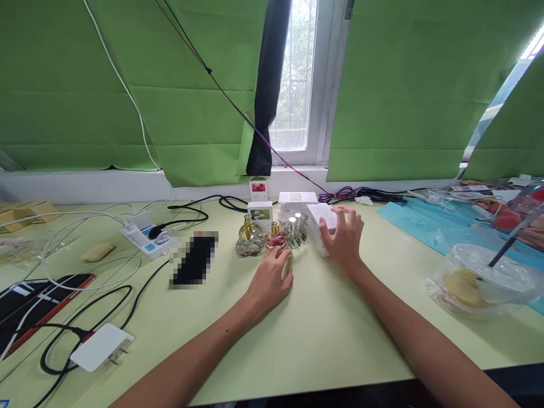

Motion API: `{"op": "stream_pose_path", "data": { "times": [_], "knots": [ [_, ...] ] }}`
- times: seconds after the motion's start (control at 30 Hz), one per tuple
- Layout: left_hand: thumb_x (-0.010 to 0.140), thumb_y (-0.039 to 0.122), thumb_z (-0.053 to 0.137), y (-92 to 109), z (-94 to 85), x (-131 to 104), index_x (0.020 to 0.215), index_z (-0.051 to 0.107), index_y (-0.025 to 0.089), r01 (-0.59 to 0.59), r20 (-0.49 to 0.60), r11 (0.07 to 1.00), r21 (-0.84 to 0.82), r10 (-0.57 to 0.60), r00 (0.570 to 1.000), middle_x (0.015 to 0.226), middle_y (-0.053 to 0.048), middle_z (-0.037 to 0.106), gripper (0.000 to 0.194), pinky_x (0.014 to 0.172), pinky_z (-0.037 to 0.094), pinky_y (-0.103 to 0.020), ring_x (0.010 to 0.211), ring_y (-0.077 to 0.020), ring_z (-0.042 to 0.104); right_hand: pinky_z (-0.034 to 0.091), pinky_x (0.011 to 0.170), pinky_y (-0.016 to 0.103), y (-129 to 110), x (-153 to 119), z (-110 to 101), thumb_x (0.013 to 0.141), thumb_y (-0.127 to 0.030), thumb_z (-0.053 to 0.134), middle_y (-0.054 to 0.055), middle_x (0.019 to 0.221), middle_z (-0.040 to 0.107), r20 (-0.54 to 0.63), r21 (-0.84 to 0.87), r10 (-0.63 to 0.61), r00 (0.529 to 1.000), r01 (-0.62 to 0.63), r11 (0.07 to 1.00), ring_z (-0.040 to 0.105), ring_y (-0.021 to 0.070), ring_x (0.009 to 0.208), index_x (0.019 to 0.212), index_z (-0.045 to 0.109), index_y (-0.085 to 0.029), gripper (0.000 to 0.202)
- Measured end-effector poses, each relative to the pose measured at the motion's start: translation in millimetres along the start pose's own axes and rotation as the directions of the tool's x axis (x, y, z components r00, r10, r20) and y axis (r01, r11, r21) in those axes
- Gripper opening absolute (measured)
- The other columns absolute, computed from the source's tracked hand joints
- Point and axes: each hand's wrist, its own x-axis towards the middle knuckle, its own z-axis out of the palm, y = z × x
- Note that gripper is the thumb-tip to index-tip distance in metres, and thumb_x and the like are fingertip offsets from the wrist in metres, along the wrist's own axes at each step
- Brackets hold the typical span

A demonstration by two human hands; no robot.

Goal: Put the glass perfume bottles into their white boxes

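Note:
Several small glass bottles stand grouped at the middle of the table, among them a clear one with a gold cap, a pink one and silver-capped ones. My left hand is at the front of the pink bottle, its fingers bent and apart, holding nothing. My right hand has its thumb and fingers over a white box right of the bottles. Behind the bottles are a white box with a green picture, a small box with a red picture and another white box.
On the left lie a power strip, a white charger, cables and a dark pixelated rectangle. A lidded plastic cup with a straw stands at the right, near blue plastic sheeting.

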Motion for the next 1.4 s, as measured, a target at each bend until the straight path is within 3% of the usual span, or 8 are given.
{"op": "stream_pose_path", "data": {
  "times": [0.17, 0.3, 0.53, 0.67, 0.93, 1.1, 1.4],
  "knots": [
    [0.091, 0.018, 0.053, -3.0, 1.8, -0.3, 0.133, 0.053, 0.019, 0.054, 0.046, 0.997, -0.049, -0.052, 0.998, 0.159, -0.020, 0.036, 0.042, 0.115, 0.043, -0.050, 0.151, -0.0356, 0.035, 0.044, 0.093, 0.047, -1.7, -0.5, 0.0, 0.093, -0.047, 0.056, 0.016, 0.123, 0.058, 0.044, 0.033, 0.009, 0.999, -0.010, 0.999, 0.056, 0.0323, 0.108, 0.118, 0.060, -0.019, 0.038],
    [0.092, 0.020, 0.054, -3.0, 1.8, -0.4, 0.133, 0.053, 0.020, 0.091, 0.059, 0.992, -0.082, -0.086, 0.995, 0.166, -0.020, 0.024, 0.041, 0.114, 0.044, -0.052, 0.155, -0.0375, 0.026, 0.045, 0.094, 0.047, -3.2, -1.7, 0.5, 0.090, -0.050, 0.059, 0.016, 0.125, 0.058, 0.080, 0.034, 0.004, 0.997, -0.007, 0.999, 0.056, 0.0328, 0.108, 0.121, 0.059, -0.019, 0.044],
    [0.087, 0.018, 0.058, -1.6, 3.2, -1.2, 0.124, 0.057, 0.021, 0.086, 0.001, 0.992, -0.093, -0.086, 0.996, 0.148, -0.017, 0.044, 0.037, 0.115, 0.043, -0.050, 0.147, -0.0344, 0.040, 0.047, 0.092, 0.048, -2.0, -4.1, 3.3, 0.089, -0.050, 0.059, 0.016, 0.125, 0.057, 0.089, 0.007, 0.014, 0.996, -0.015, 1.000, 0.055, 0.0331, 0.107, 0.124, 0.059, -0.021, 0.046],
    [0.087, 0.018, 0.056, 0.5, 2.9, -1.5, 0.124, 0.056, 0.021, 0.141, -0.043, 0.985, -0.101, -0.146, 0.988, 0.134, -0.017, 0.047, 0.037, 0.108, 0.048, -0.050, 0.135, -0.0339, 0.049, 0.048, 0.089, 0.048, -1.8, -5.3, 3.8, 0.088, -0.051, 0.060, 0.017, 0.126, 0.055, 0.113, -0.019, 0.028, 0.993, -0.026, 0.999, 0.055, 0.0332, 0.104, 0.125, 0.057, -0.020, 0.048],
    [0.085, 0.015, 0.058, 1.2, 4.7, -2.1, 0.124, 0.054, 0.021, 0.168, -0.044, 0.978, -0.123, -0.175, 0.984, 0.136, -0.017, 0.044, 0.039, 0.113, 0.042, -0.056, 0.139, -0.0365, 0.041, 0.049, 0.091, 0.048, -3.3, -7.2, 4.0, 0.088, -0.046, 0.060, 0.017, 0.126, 0.056, 0.137, -0.021, 0.087, 0.987, -0.085, 0.996, 0.056, 0.0333, 0.106, 0.126, 0.058, -0.018, 0.048],
    [0.085, 0.014, 0.058, 0.3, 4.9, -2.5, 0.122, 0.054, 0.021, 0.157, -0.054, 0.978, -0.136, -0.166, 0.985, 0.136, -0.017, 0.045, 0.039, 0.112, 0.044, -0.055, 0.138, -0.0359, 0.043, 0.050, 0.091, 0.049, -3.9, -6.0, 4.3, 0.087, -0.044, 0.060, 0.017, 0.124, 0.058, 0.097, 0.002, 0.095, 0.991, -0.095, 0.995, 0.057, 0.0330, 0.103, 0.123, 0.059, -0.018, 0.044],
    [0.087, 0.015, 0.056, 1.7, 4.6, -0.6, 0.109, 0.060, 0.020, 0.103, -0.113, 0.984, -0.146, -0.120, 0.986, 0.112, -0.011, 0.056, 0.023, 0.101, 0.050, -0.047, 0.118, -0.0300, 0.055, 0.052, 0.091, 0.049, -11.3, -4.6, 0.3, 0.087, -0.045, 0.063, 0.015, 0.122, 0.056, -0.051, 0.125, 0.105, 0.993, -0.098, 0.987, 0.057, 0.0319, 0.111, 0.122, 0.056, -0.021, 0.043]
  ]
}}
